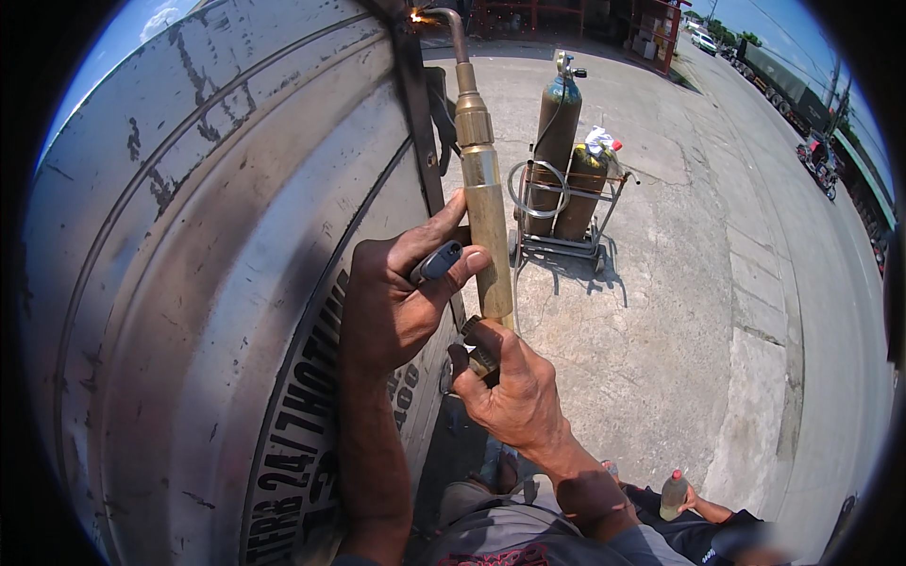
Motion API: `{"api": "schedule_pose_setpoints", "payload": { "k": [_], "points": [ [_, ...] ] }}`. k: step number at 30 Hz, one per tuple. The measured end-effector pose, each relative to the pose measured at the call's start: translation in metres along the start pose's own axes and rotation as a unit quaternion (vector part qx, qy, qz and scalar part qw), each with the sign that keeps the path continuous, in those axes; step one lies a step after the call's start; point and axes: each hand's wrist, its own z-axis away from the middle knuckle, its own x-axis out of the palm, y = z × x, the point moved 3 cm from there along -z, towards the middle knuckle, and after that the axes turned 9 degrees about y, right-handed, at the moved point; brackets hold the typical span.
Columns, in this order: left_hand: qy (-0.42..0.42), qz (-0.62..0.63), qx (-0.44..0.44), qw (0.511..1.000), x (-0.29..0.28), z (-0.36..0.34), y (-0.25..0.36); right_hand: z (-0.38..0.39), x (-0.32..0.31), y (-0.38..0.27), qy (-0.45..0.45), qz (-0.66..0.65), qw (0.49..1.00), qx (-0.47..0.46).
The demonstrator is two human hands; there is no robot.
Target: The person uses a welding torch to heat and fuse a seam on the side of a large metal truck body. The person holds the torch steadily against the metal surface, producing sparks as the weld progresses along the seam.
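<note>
A brass gas torch (487, 236) stands almost upright before me, its bent tip at the top against the edge of a metal panel (226, 283), with an orange flame and sparks (415, 16) there. My left hand (392, 292) is closed round the torch body, forefinger and thumb along it. A dark grey lighter (436, 263) is tucked between that thumb and forefinger. Lower down, my right hand (514, 387) grips a brass valve knob (479, 358) at the torch's base; its fingers partly cover the knob.
Two gas cylinders (559, 141) stand on a wheeled cart (566, 247) ahead, with a coiled hose (514, 193). At the lower right another person's hand (694, 500) holds a bottle (673, 497). A motorcycle (819, 165) and a truck (779, 85) are by the road.
</note>
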Motion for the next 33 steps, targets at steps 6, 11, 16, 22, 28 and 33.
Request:
{"api": "schedule_pose_setpoints", "payload": {
  "k": [6, 11, 16, 22, 28, 33],
  "points": [
    [-0.008, -0.004, -0.027, 1.000, 0.002, 0.000, 0.003, 0.000, 0.000, 0.003, 0.003, 0.018, 1.000, -0.003],
    [-0.005, -0.008, 0.005, 1.000, 0.001, -0.001, -0.002, -0.001, 0.000, 0.001, 0.001, 0.017, 1.000, 0.004],
    [-0.007, -0.002, -0.011, 1.000, 0.001, 0.000, 0.000, -0.001, 0.000, 0.000, 0.005, 0.011, 1.000, 0.001],
    [-0.009, 0.000, -0.008, 1.000, 0.002, -0.001, 0.002, -0.002, -0.002, -0.002, 0.004, 0.009, 1.000, 0.006],
    [-0.014, 0.001, -0.017, 1.000, 0.001, 0.001, 0.003, -0.002, -0.002, -0.004, -0.003, 0.013, 1.000, 0.008],
    [-0.011, 0.016, -0.005, 1.000, 0.002, 0.001, 0.001, -0.001, -0.004, -0.006, -0.004, 0.023, 1.000, -0.005]
  ]
}}
